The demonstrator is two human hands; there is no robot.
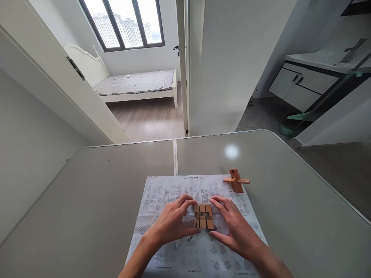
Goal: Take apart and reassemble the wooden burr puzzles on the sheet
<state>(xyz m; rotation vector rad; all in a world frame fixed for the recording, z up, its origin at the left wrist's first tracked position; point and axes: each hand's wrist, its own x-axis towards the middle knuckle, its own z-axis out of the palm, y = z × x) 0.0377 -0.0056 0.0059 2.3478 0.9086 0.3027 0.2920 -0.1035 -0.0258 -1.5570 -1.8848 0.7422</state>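
Observation:
Small notched wooden puzzle pieces [202, 224] lie grouped in a compact block on the printed sheet, one marked with a "3". My left hand [173, 219] curves around the block's left side, its thumb at the near edge and fingertips at the far edge, apparently touching it. On the other side, my right hand [235, 227] is open, thumb and fingers spread around the right end with a slight gap to the wood. A wooden puzzle of crossed pieces [235, 180] rests at the sheet's far right corner, away from both hands.
The instruction sheet [162, 193], covered with small printed diagrams, lies on a grey table [95, 200] with a seam down its middle. Beyond the table are a doorway with a bed [136, 83], a wall, and a white sink cabinet [304, 83] at right.

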